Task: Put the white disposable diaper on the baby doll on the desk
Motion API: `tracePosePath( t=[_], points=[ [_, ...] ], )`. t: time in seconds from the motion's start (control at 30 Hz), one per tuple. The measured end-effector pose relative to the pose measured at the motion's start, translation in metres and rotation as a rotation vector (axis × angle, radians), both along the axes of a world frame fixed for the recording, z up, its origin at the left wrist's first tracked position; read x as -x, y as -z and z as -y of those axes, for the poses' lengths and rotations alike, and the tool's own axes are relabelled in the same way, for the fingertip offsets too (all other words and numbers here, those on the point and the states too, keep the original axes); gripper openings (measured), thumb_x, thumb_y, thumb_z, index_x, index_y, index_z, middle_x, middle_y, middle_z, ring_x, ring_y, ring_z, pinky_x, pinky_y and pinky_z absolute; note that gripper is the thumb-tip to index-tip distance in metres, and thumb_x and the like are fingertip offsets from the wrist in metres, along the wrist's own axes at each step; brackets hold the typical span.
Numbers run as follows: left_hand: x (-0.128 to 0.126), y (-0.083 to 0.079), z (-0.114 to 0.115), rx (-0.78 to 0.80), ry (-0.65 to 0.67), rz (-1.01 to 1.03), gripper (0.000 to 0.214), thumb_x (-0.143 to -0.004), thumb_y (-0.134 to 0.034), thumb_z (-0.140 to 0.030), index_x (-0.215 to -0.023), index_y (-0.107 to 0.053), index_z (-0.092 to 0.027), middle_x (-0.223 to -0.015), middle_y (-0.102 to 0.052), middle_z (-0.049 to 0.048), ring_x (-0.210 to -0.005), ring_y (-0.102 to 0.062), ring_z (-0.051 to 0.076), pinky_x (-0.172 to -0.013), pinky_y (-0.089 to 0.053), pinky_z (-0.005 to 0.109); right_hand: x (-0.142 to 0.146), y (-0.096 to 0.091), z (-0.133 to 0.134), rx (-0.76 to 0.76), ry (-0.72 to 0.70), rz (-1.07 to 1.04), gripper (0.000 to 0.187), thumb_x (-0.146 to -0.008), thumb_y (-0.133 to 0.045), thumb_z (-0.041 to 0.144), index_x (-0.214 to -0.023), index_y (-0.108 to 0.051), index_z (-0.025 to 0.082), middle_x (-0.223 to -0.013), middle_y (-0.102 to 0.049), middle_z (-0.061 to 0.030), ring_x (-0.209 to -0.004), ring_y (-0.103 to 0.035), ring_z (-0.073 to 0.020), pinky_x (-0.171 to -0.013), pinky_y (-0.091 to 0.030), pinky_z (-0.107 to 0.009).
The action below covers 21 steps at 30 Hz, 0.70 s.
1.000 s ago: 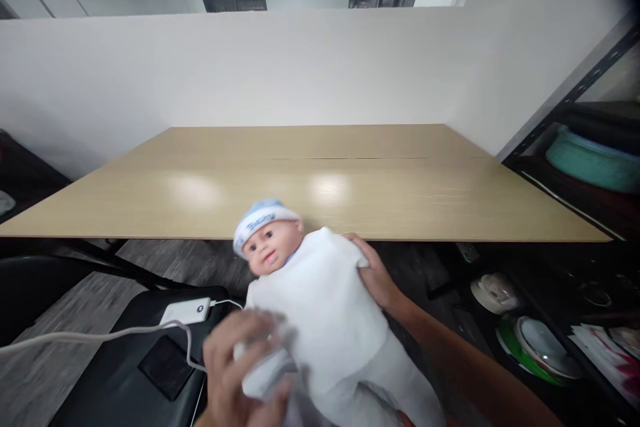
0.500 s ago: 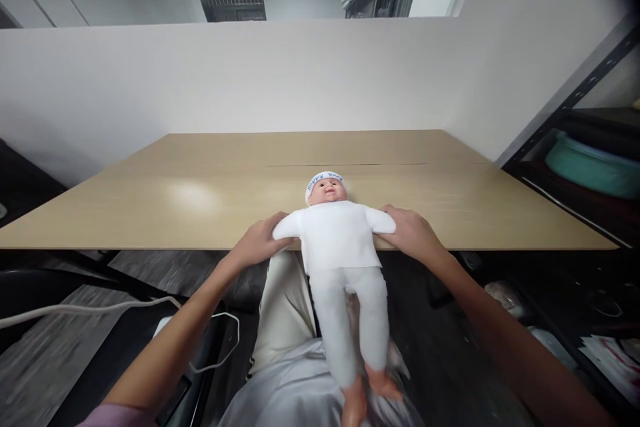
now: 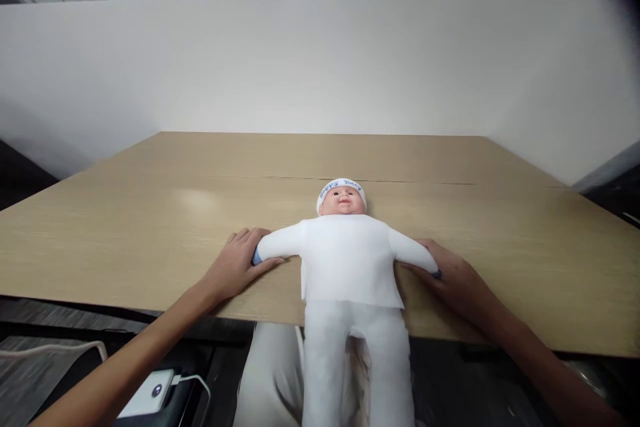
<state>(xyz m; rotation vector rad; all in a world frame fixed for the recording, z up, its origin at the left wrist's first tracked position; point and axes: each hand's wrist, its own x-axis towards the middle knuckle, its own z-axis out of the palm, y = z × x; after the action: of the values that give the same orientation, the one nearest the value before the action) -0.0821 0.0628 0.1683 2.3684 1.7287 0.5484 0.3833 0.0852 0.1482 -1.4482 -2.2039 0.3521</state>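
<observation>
A baby doll (image 3: 350,260) in a white top, white trousers and a lettered white headband lies face up, its head and torso on the wooden table (image 3: 125,240). Its legs hang over the front edge toward my lap, and its feet are out of view. My left hand (image 3: 243,260) is closed around the end of the doll's arm at the left, where a blue cuff shows. At the other side, my right hand (image 3: 453,277) grips the end of the opposite arm. Both doll arms are stretched out sideways.
Behind the table rises a white partition (image 3: 300,67). Below the table's edge at lower left, a white power bank (image 3: 150,393) with a cable rests on a dark surface. My legs (image 3: 270,373) are under the front edge.
The doll has moved further onto the table, and its arms are spread wider and straighter. Both hands have gone outward with the arms. My view has tilted down and come closer.
</observation>
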Motion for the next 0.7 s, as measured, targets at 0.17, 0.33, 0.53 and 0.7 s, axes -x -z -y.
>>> tracePosePath(
  t=[0.17,0.33,0.53,0.7],
  points=[
    [0.012,0.007,-0.072,0.003,0.085,0.069,0.053,-0.096,-0.062,-0.065,-0.123,-0.063,-0.019,-0.112,-0.070,0.0090,-0.102,-0.063,0.029,-0.091,-0.046,0.040,0.006,0.001,-0.073,0.023,0.009,0.021,0.042,-0.100,-0.054,0.060,-0.121,-0.065,0.026,-0.112,-0.077,-0.0061,-0.096,-0.074,-0.0285,-0.077,-0.056,-0.036],
    [0.012,0.008,-0.151,-0.063,0.060,0.124,0.053,-0.095,-0.062,-0.067,-0.119,-0.064,-0.019,-0.111,-0.072,0.0092,-0.102,-0.064,0.029,-0.089,-0.048,0.039,0.016,0.009,-0.151,-0.064,0.097,0.042,0.039,-0.092,-0.060,0.053,-0.116,-0.063,0.022,-0.102,-0.077,-0.0073,-0.084,-0.072,-0.0280,-0.072,-0.051,-0.035],
    [0.014,0.018,-0.243,-0.234,-0.023,0.066,0.055,-0.093,-0.065,-0.067,-0.118,-0.066,-0.018,-0.111,-0.073,0.0107,-0.102,-0.063,0.030,-0.095,-0.046,0.042,0.029,0.014,-0.246,-0.223,0.196,0.063,0.052,-0.082,-0.064,0.046,-0.126,-0.059,0.019,-0.106,-0.076,-0.0121,-0.085,-0.071,-0.0322,-0.071,-0.050,-0.039],
    [0.019,0.028,-0.283,-0.289,-0.091,0.028,0.056,-0.094,-0.063,-0.066,-0.125,-0.066,-0.019,-0.115,-0.074,0.0106,-0.106,-0.061,0.031,-0.097,-0.043,0.043,0.027,0.019,-0.296,-0.288,0.101,0.061,0.048,-0.092,-0.060,0.055,-0.122,-0.065,0.018,-0.110,-0.075,-0.0155,-0.095,-0.068,-0.0345,-0.083,-0.051,-0.045]
  ],
)
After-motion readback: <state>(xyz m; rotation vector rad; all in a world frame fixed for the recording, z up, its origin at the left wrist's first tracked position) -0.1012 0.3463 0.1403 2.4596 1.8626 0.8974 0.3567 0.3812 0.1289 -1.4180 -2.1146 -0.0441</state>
